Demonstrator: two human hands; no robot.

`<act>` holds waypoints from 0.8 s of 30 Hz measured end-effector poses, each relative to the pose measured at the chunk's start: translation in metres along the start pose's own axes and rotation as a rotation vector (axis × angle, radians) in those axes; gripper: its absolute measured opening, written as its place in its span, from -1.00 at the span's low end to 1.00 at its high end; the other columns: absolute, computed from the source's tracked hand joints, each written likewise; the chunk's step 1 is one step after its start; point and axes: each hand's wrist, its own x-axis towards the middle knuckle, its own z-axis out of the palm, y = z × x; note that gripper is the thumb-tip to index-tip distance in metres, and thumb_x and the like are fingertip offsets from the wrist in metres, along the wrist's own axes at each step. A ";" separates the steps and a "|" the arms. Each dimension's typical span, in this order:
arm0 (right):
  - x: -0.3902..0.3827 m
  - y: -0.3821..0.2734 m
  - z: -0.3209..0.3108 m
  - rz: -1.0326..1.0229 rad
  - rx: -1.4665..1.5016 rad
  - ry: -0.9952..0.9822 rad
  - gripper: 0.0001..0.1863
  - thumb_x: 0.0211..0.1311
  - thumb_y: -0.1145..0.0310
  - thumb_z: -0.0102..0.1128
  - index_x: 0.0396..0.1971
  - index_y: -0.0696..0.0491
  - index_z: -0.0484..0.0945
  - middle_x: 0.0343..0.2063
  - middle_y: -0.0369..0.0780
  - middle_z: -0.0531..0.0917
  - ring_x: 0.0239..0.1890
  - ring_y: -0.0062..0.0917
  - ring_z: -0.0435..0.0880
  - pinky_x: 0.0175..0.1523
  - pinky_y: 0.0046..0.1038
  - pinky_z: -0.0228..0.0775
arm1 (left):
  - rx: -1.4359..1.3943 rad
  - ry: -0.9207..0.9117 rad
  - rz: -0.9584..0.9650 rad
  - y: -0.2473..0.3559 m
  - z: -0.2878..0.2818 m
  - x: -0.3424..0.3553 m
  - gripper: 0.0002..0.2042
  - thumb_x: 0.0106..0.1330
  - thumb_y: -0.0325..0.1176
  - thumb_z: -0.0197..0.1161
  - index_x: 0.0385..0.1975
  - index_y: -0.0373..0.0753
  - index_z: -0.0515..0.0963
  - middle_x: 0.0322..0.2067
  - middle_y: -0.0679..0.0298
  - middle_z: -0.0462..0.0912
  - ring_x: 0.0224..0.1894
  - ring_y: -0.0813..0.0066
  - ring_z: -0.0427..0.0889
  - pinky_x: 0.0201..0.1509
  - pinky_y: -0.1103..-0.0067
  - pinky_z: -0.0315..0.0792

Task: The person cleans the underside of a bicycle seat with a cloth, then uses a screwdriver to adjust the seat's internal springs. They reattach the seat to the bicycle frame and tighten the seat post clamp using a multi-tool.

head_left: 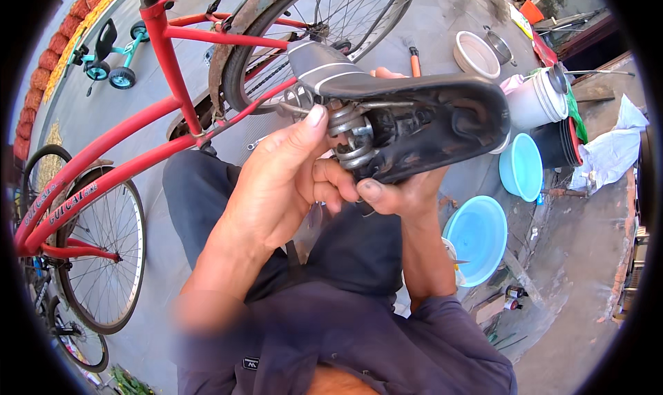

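A black bicycle saddle [442, 119] is held up in front of me, tilted so its hollow underside shows. Metal springs and a clamp [351, 134] sit under it. My left hand [286, 164] is closed at the clamp end, its thumb pressed against the metal and its fingers curled beneath. My right hand [407, 191] grips the saddle's lower edge with the thumb; its other fingers go behind the saddle, and some tips show above the top edge. Just beyond stands a red bicycle [176, 84], with no saddle seen on it.
An orange-handled tool [415, 63] lies on the floor ahead. To the right are blue basins [476, 239], a pale basin [476, 55], a white bucket [532, 105] and a white sack [615, 146]. A teal child's tricycle [121, 56] stands far left.
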 end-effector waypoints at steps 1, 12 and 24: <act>-0.001 0.003 -0.001 -0.021 0.010 -0.015 0.14 -0.25 0.22 0.59 0.31 0.36 0.08 0.22 0.09 0.38 0.14 -0.23 0.56 0.18 -0.27 0.51 | -0.021 0.002 -0.012 -0.001 -0.002 0.000 -0.50 0.50 -0.02 0.00 0.09 -0.41 0.40 -0.08 0.00 0.63 -0.50 0.40 0.68 -0.57 0.62 0.51; -0.007 0.006 0.013 -0.026 -0.107 -0.022 0.02 -0.47 0.31 0.63 0.19 0.26 0.38 -0.03 -0.15 0.64 -0.04 -0.51 0.65 0.08 -0.46 0.51 | -0.122 0.080 0.023 -0.015 -0.028 -0.012 -0.59 0.47 -0.09 0.09 0.06 -0.33 0.44 -0.19 0.15 0.67 -0.62 0.54 0.56 -0.73 0.73 0.26; -0.017 0.018 0.004 0.209 -0.046 -0.175 0.06 -0.30 0.37 0.53 0.29 0.35 0.16 0.09 0.00 0.51 0.05 -0.32 0.62 0.17 -0.33 0.50 | -0.190 0.008 -0.072 -0.016 -0.040 -0.006 -0.51 0.42 0.06 0.11 -0.02 -0.32 0.51 -0.25 0.19 0.68 -0.61 0.57 0.58 -0.62 0.69 0.39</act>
